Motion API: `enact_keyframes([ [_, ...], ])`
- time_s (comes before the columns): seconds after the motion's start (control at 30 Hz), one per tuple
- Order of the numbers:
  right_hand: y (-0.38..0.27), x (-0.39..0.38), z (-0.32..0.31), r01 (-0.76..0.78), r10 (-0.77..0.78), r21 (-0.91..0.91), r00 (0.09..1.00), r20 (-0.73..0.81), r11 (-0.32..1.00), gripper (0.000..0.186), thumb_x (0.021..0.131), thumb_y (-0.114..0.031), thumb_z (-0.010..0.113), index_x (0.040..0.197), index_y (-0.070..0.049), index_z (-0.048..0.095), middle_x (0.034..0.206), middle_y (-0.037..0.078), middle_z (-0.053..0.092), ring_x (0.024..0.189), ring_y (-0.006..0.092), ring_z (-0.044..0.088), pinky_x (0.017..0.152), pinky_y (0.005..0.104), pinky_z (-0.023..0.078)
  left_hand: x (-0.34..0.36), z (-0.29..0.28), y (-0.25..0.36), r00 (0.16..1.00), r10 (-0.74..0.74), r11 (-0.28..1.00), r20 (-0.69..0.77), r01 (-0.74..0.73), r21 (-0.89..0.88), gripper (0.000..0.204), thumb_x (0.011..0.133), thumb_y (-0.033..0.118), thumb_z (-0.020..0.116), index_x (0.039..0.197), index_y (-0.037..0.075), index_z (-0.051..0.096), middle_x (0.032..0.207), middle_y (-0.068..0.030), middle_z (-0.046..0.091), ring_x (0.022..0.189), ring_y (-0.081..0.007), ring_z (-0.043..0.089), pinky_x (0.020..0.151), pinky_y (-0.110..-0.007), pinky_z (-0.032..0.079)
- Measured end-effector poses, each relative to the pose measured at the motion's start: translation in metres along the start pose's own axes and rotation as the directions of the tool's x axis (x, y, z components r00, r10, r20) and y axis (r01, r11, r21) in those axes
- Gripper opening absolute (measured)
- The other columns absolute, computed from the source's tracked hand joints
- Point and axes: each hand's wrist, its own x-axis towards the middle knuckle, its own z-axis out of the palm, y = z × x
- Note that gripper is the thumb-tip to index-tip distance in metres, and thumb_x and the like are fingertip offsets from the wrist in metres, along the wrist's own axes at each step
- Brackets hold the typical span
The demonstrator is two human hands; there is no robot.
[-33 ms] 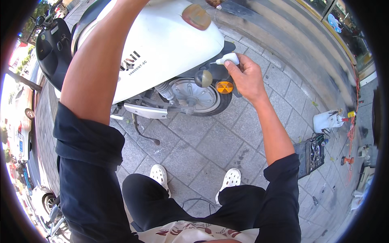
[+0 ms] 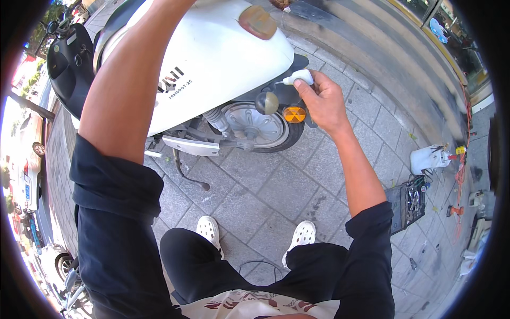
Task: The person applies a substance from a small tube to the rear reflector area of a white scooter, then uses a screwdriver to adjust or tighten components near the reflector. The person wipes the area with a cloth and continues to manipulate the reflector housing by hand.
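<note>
A small white squeeze bottle with a thin nozzle is pinched between the thumb and fingers of my right hand. Its nozzle points left, close to the rear of a white scooter and just above the round turn signal. An orange reflector sits below the hand, beside the rear wheel. My left forearm crosses over the scooter body and runs past the top edge, so the left hand is out of sight. At the scooter's tail is a faded tail light.
An open tool case lies on the paving at right, near a white container and an orange cord. Steps border the upper right. A black scooter stands at far left; a kickstand reaches toward my feet.
</note>
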Motion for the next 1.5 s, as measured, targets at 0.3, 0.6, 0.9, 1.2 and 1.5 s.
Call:
enact_keyframes([
  [0.3,-0.007,0.0,0.002,0.039,-0.038,-0.036,0.999,0.007,0.999,0.028,0.102,-0.02,0.071,0.12,0.001,0.072,0.094,0.0,0.07,0.082,0.0058,0.06,0.075,0.0258,0.052,0.0,0.001,-0.001,0.999,0.03,1.0,-0.03,-0.03,-0.002,0.039,0.097,0.033,0.053,0.099,-0.001,0.074,0.1,-0.0308,0.074,0.099,-0.0484,0.072,0.093,-0.058,0.055],
  [0.6,-0.009,-0.001,0.005,0.039,-0.039,-0.079,0.999,0.003,0.996,0.027,0.101,-0.019,0.071,0.12,0.0,0.072,0.09,0.001,0.071,0.078,0.0063,0.061,0.07,0.0258,0.052,0.001,-0.002,0.002,1.0,0.015,1.0,-0.021,-0.015,-0.021,0.039,0.097,0.033,0.053,0.097,-0.001,0.074,0.101,-0.0313,0.074,0.099,-0.0485,0.072,0.092,-0.058,0.055],
  [0.9,-0.018,-0.004,0.007,0.03,-0.032,-0.13,0.999,-0.011,0.991,0.029,0.101,-0.021,0.071,0.12,0.001,0.072,0.089,0.003,0.071,0.078,0.0076,0.062,0.07,0.0268,0.052,0.0,0.002,-0.001,1.0,0.015,1.0,-0.021,-0.016,-0.025,0.04,0.097,0.033,0.052,0.098,-0.001,0.074,0.101,-0.0315,0.074,0.1,-0.0489,0.072,0.093,-0.059,0.054],
  [1.2,-0.018,-0.003,0.008,0.015,-0.017,-0.15,1.0,-0.009,0.989,0.029,0.1,-0.021,0.071,0.119,0.001,0.072,0.088,0.004,0.072,0.077,0.0076,0.062,0.07,0.027,0.052,-0.003,0.001,0.001,1.0,0.003,1.0,-0.022,-0.004,-0.028,0.039,0.097,0.033,0.052,0.098,0.0,0.074,0.101,-0.0312,0.074,0.1,-0.0489,0.072,0.093,-0.059,0.055],
  [1.5,-0.02,-0.001,0.009,0.012,-0.014,-0.159,1.0,-0.011,0.987,0.029,0.099,-0.02,0.071,0.118,0.002,0.072,0.088,0.004,0.072,0.076,0.0073,0.062,0.069,0.027,0.052,-0.001,-0.001,0.001,0.999,0.024,0.999,-0.026,-0.025,-0.033,0.04,0.097,0.033,0.053,0.098,-0.001,0.074,0.099,-0.0313,0.074,0.098,-0.0492,0.072,0.092,-0.059,0.055],
])
